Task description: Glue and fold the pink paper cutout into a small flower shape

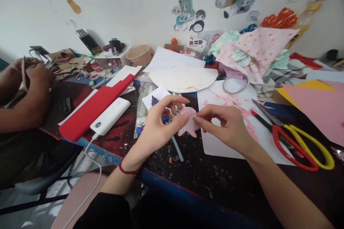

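Observation:
A small pink cutout (188, 126), rounded on top with pointed ends below, is held up over the dark table. My left hand (158, 121) pinches it between thumb and fingers from the left. On its right edge, the thumb and fingertips of my right hand (224, 123) are pressed together. Behind my hands lies a white sheet (215, 143) with pink paper scraps (249, 125). Scissors with red and yellow handles (292, 139) rest at the sheet's right side. A clear glue stick (177, 148) lies under my left hand.
Left of my hands are a white power bank (110, 116) with a cable and a red folded sheet (96, 111). A tape ring (235, 83) and a white board (182, 78) lie behind. Pink paper (319, 107) is at right. Another person's hands (34, 71) work at far left.

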A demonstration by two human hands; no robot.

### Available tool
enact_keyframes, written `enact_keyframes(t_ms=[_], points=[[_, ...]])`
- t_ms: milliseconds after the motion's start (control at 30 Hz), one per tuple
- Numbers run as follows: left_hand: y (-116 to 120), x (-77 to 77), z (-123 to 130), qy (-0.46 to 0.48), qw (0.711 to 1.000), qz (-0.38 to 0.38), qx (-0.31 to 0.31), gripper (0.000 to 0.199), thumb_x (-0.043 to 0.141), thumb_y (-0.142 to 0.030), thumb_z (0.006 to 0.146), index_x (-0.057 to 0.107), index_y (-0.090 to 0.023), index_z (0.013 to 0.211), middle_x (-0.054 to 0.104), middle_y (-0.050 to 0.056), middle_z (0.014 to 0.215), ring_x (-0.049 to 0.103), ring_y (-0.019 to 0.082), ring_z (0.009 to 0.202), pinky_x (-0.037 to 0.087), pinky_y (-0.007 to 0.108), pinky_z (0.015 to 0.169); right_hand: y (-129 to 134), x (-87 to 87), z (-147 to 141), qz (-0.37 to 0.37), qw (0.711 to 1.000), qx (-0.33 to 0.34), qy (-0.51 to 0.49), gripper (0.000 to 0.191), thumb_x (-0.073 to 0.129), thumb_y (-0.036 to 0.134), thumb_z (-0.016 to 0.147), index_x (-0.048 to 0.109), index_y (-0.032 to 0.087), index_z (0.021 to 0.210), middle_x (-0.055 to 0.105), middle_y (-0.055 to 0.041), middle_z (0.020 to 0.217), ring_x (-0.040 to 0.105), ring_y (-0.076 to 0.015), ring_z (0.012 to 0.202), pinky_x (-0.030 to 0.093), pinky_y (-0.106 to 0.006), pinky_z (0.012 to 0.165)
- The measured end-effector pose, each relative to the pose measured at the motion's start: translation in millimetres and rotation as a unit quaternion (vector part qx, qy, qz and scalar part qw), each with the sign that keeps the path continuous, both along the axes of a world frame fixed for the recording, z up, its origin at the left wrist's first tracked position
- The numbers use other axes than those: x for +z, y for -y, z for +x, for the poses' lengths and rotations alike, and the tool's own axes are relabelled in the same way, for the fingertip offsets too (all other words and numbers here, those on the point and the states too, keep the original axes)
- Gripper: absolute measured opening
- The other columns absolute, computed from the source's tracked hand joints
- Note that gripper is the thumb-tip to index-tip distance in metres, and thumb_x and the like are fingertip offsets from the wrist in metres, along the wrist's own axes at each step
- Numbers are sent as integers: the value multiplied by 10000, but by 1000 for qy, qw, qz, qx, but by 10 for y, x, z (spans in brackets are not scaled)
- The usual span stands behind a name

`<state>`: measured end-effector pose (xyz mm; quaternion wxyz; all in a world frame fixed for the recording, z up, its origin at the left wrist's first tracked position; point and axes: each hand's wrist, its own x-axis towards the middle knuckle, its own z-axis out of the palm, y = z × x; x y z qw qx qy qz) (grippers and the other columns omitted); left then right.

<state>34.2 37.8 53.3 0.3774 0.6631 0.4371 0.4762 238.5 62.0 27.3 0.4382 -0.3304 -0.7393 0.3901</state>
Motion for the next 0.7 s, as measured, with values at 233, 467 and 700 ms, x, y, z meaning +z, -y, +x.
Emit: enact_keyframes(t_ms=[233, 467, 700], points=[[1, 13, 70, -9, 1000, 17, 3, 273, 737, -231, 905, 676, -179, 1166, 656, 18, 954, 566, 150, 834, 425, 321, 748, 25, 22, 16, -6, 1000, 6, 3, 139, 683, 214, 922, 711, 195, 787, 680, 34, 647, 577, -83, 560, 441, -230, 536], [-15, 6, 93, -6, 1000, 7, 9, 248, 730, -224, 912, 670, -182, 1149, 631, 1, 865, 554, 143, 767, 421, 328, 709, 21, 33, 14, -3, 1000, 16, 6, 121, 685, 211, 910, 717, 189, 796, 675, 34, 637, 564, -87, 560, 433, -239, 545], [-17, 14, 108, 24, 1000, -15, 2, 239, 725, -201, 900, 662, -176, 1128, 609, -9, 802, 536, 141, 725, 423, 326, 670, 15, 19, 10, -9, 1000, 17, 12, 124, 680, 217, 906, 715, 186, 791, 672, 27, 652, 551, -91, 567, 428, -253, 560]])
